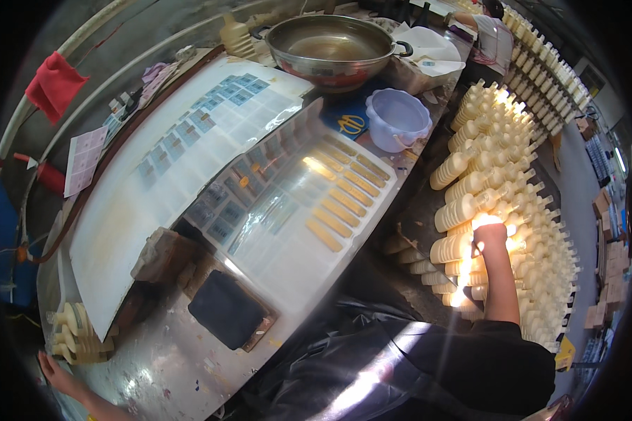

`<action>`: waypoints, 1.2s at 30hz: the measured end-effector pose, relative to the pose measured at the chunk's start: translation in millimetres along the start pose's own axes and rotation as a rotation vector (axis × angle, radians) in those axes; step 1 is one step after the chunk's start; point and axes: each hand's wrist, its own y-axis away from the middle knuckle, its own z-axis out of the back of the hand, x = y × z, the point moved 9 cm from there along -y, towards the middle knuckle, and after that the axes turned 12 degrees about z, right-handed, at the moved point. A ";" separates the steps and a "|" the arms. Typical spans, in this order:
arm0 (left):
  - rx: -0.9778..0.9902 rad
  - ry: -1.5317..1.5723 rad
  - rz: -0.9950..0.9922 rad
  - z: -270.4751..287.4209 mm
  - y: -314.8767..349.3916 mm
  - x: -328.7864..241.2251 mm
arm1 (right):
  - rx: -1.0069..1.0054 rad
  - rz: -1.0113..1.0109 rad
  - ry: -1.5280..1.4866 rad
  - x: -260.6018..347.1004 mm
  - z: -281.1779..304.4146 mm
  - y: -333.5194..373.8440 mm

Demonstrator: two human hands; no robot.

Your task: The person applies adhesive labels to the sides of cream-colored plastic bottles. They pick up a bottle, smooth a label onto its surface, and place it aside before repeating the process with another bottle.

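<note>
My right hand (491,236) reaches into a tall stack of cream ribbed plastic bottles (463,210) at the right. It looks closed around one of these bottles, though strong glare washes out the fingertips. At the lower left edge, my left hand (62,375) has its fingers apart and seems to hold nothing. Beside it lies a small pile of cream bottles (77,330). Between the hands, a translucent sheet (274,274) on the bench carries rows of gold label strips (337,216) and blue-grey labels (229,210).
A dark square pad (226,309) lies on the bench near a brown block (163,256). A slanted white board (112,231) holds more labels. Farther back stand a large metal pan (330,42), a lavender basket (399,119) and yellow-handled scissors (351,125). Another person (495,42) is at the back right.
</note>
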 end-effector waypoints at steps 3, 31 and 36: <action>0.122 0.204 -0.008 -20.0 25.2 -59.0 | 0.189 0.032 0.026 -5.2 -61.3 -1.9; 1.571 0.615 -0.617 -131.3 499.5 -351.6 | -0.546 1.482 -1.019 163.6 353.0 110.2; 1.732 0.815 0.278 -151.1 478.8 -284.8 | -0.001 1.227 -1.415 279.7 399.7 70.4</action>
